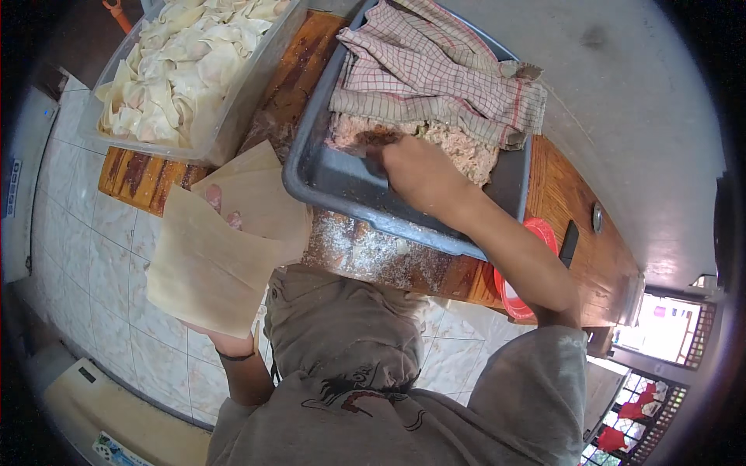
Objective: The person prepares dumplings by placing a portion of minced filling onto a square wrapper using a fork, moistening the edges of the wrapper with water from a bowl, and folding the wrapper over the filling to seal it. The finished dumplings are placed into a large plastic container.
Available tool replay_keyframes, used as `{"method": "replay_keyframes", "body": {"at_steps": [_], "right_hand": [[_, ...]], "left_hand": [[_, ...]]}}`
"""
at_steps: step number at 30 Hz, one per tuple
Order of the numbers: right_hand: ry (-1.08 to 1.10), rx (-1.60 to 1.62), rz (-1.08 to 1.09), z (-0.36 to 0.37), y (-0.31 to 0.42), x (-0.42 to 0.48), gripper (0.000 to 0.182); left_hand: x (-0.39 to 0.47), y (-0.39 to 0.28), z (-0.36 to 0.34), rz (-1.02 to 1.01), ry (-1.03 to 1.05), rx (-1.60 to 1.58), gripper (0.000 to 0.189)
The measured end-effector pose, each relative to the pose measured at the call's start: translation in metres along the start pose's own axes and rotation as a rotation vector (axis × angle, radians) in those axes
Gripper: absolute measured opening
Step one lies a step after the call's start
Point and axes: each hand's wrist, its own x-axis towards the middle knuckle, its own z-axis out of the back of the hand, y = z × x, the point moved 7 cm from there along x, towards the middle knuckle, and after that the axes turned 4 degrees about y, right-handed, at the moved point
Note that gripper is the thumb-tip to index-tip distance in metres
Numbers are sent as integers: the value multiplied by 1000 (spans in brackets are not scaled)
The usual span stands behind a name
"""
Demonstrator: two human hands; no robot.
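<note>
My left hand (pixel 228 343) holds a stack of thin, pale dough wrappers (pixel 213 262) from below, left of my lap. Most of its fingers are hidden under the sheets. Two small dabs of pink meat filling (pixel 214 198) sit on the wrappers, partly covered by the front sheet. My right hand (pixel 417 175) reaches into a grey plastic tub (pixel 344 201), its fingers curled at the edge of a mass of minced meat filling (pixel 460 151). A dark brown blur shows at the fingertips; whether it is a tool cannot be made out.
A checked cloth (pixel 431 76) covers the tub's far part. To the left, a clear plastic bin (pixel 227 128) is heaped with filled wontons (pixel 175 76). White flour (pixel 373 244) dusts the wooden table (pixel 553 186) near me. A red-rimmed container (pixel 513 300) and a black object (pixel 568 244) lie right.
</note>
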Motion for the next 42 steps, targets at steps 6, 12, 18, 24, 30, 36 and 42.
{"method": "replay_keyframes", "body": {"at_steps": [6,12,18,24,30,36,42], "right_hand": [[0,-26,24,32,8,-10,16],[-57,-7,24,22,-1,-19,18],[-62,-2,-21,13,-10,-14,17],[-228,381,267,83,-17,-63,25],[-426,388,391,83,51,-128,31],[-391,-80,321,61,64,-141,39],[-397,-159,146,115,55,-184,31]], "left_hand": [[2,-3,-28,22,201,-371,69],[-7,1,-7,21,196,-320,71],[-3,-1,-13,64,-29,48,73],[8,6,-41,151,-37,-71,77],[33,48,-100,172,-8,237,75],[12,83,-100,341,-71,-708,79],[19,79,-124,360,20,-656,82]]}}
